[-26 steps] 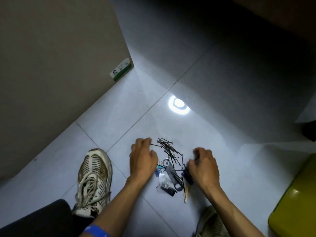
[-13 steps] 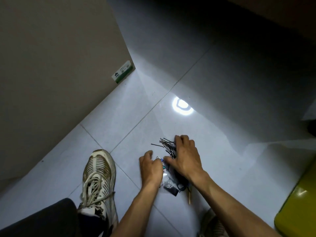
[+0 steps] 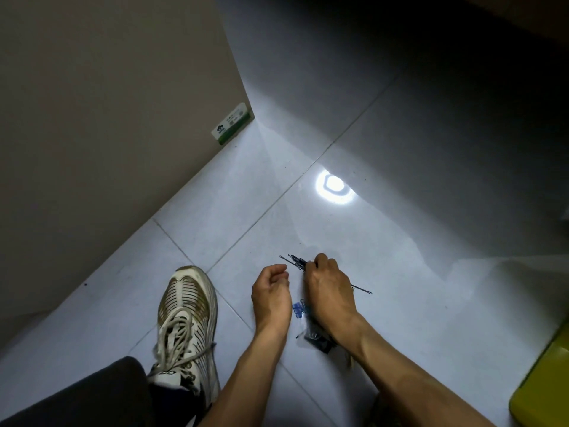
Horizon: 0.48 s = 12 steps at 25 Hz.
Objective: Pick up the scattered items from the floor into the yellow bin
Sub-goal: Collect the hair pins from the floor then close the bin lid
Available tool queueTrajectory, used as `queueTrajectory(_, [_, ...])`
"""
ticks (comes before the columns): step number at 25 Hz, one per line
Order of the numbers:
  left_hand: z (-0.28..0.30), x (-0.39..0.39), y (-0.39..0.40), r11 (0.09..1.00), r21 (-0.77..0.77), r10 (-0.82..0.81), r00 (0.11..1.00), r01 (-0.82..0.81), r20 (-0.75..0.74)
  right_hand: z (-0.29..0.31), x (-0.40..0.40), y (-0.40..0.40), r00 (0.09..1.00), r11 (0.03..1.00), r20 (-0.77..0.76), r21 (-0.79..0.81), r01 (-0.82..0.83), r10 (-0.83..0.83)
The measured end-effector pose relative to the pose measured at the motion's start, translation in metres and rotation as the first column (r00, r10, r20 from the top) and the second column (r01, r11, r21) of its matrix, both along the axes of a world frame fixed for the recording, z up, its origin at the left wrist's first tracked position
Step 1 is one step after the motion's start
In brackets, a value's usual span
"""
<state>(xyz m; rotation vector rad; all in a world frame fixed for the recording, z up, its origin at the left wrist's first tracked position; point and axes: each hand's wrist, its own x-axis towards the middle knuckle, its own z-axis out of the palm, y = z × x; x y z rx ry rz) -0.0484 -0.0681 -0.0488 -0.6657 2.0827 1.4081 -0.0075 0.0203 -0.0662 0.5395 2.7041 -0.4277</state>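
A tall beige panel (image 3: pixel 107 134) fills the left side, with a small green-and-white label (image 3: pixel 232 123) stuck at its lower corner; the print on it is too small to read. Below it a white and tan laced sneaker (image 3: pixel 184 322) stands on the pale grey tiled floor (image 3: pixel 415 272), its heel hidden by a dark trouser leg (image 3: pixel 77 399) that the bottom edge cuts off.

The left hand (image 3: pixel 271 295) hovers just beside the pile with its fingers loosely curled inward; nothing shows in it, though the palm faces away. Between the two hands lie blue binder clips (image 3: pixel 298 309), partly covered. The right hand (image 3: pixel 328 288) is curled round a bundle of thin black hairpins (image 3: pixel 297 261), whose tips stick out past the fingers to the left, while one pin (image 3: pixel 361 289) pokes out to the right. Under the right wrist sits a clear plastic packet with dark contents (image 3: pixel 317 339), mostly hidden and hard to identify.

A bright round lamp reflection (image 3: pixel 334 187) glares on the tile further away. The yellow plastic bin (image 3: pixel 542 392) sits at the bottom right corner, well apart from the pile, only its corner in view.
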Motion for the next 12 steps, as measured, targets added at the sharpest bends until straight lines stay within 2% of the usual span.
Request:
queueTrajectory(4, [0.001,0.001,0.000,0.998,0.029,0.046,0.999,-0.047,0.017,0.007,-0.009,0.001,0.998,0.995,0.013,0.072,-0.062,0.062])
queueTrajectory(5, [0.000,0.002,0.001,0.998,0.029,0.055,0.998,-0.056,0.029,0.003,-0.010,0.004,0.999,0.999,-0.010,0.031,-0.033,0.033])
queueTrajectory(6, [-0.002,0.002,0.002,0.997,0.031,0.064,0.997,-0.066,0.036,-0.001,-0.010,0.009,0.997,0.995,-0.034,-0.071,0.065,-0.068])
queueTrajectory(7, [-0.003,0.003,0.006,0.995,0.053,0.077,0.996,-0.079,0.051,-0.002,-0.011,0.016,0.971,0.943,-0.036,-0.250,0.221,-0.238])
queueTrajectory(8, [-0.004,0.003,0.010,0.987,0.112,0.106,0.990,-0.116,0.090,-0.001,-0.013,0.022,0.908,0.819,0.014,-0.425,0.385,-0.420])
queueTrajectory(9, [-0.005,0.002,0.015,0.961,0.209,0.145,0.975,-0.179,0.167,0.005,-0.012,0.026,0.826,0.646,0.092,-0.579,0.498,-0.556])
queueTrajectory(10, [-0.004,0.001,0.020,0.913,0.322,0.164,0.948,-0.251,0.274,0.014,-0.011,0.026,0.766,0.497,0.159,-0.676,0.544,-0.623])
queueTrajectory(11, [-0.003,-0.001,0.025,0.853,0.413,0.158,0.912,-0.319,0.378,0.022,-0.008,0.025,0.746,0.422,0.191,-0.723,0.547,-0.639])
queueTrajectory(12, [-0.002,-0.003,0.027,0.796,0.480,0.135,0.881,-0.368,0.453,0.029,-0.005,0.022,0.759,0.416,0.192,-0.740,0.529,-0.622])
